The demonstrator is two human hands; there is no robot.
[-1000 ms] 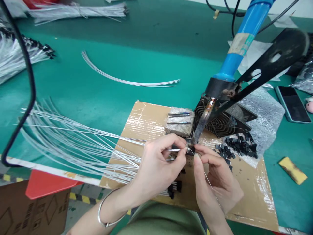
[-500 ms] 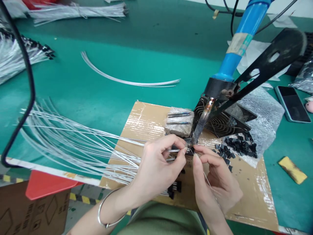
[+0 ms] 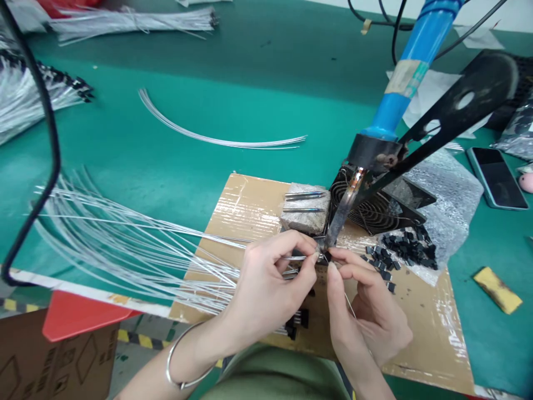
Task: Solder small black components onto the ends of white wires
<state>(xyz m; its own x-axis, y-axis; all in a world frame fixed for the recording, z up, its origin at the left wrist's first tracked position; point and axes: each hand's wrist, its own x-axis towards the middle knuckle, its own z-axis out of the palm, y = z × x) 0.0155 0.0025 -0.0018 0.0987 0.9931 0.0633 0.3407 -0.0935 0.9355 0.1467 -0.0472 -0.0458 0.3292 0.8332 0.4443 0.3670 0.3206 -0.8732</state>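
Observation:
My left hand [image 3: 275,278], wearing a bangle, is closed in a pinch on a thin white wire [image 3: 296,258] right at the tip of a soldering iron [image 3: 343,208]. The iron has a blue handle and points down in a black metal stand [image 3: 458,105]. Close against the tip from the other side, my right hand [image 3: 366,305] pinches a thin strand of solder wire [image 3: 350,305], which runs down across the palm. Fingertips hide the joint itself. Many loose white wires [image 3: 145,244] fan out leftward from beneath my left hand.
Small black pieces [image 3: 410,247] lie on clear plastic and on the cardboard sheet [image 3: 433,333]. A stone-like block [image 3: 306,222] bears metal rods; behind is a black fan [image 3: 366,208]. A phone [image 3: 497,178] and yellow sponge [image 3: 498,289] lie right. A black cable [image 3: 45,111] hangs at left.
Both hands stay almost where they were at the iron's tip. The right hand and its solder wire have shifted very slightly left.

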